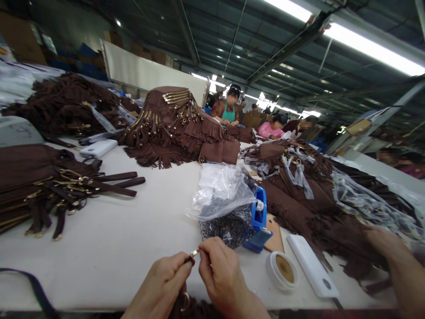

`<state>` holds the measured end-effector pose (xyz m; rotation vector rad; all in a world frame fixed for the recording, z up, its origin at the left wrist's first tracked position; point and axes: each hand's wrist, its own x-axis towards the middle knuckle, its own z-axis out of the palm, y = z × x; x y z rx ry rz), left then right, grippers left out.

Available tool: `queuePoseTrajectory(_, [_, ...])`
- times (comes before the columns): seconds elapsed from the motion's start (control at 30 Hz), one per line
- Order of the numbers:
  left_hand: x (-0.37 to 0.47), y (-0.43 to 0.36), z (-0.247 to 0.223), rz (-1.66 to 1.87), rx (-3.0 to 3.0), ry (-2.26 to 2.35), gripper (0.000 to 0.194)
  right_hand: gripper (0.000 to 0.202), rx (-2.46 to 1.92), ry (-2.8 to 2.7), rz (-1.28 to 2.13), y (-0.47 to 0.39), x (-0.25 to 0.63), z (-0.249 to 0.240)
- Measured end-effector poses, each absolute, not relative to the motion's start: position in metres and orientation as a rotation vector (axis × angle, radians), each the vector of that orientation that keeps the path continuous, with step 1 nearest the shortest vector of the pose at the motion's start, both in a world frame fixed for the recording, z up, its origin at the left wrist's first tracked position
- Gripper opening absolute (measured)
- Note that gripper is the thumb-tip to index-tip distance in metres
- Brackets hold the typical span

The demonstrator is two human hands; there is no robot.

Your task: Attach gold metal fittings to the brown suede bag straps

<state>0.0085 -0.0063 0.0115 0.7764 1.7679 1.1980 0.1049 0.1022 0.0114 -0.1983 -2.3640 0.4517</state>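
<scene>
Near the front edge of the bench, left hand and right hand are pinching a strap end; next, steady fingertip alignment seems needed.

Bag factory floor, fringed bag piles, worktable

Factory hall w/ ceiling striplights

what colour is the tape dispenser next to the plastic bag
Blue, seen clearly in the head view: tape dispenser.
</scene>
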Motion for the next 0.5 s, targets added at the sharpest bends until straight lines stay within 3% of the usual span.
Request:
queuePoseTrajectory(0.27, [0.004, -0.003, 0.019, 1.178, 0.559, 1.571, 0.043, 0.015, -0.398, -2.267, 0.99, 0.099, 0.107, 0.012])
queuePoseTrajectory(0.5, [0.005, -0.009, -0.003, 1.191, 0.816, 1.8, 0.038, 0.018, -0.221, -2.373, 0.848, 0.099, 0.11, 0.015])
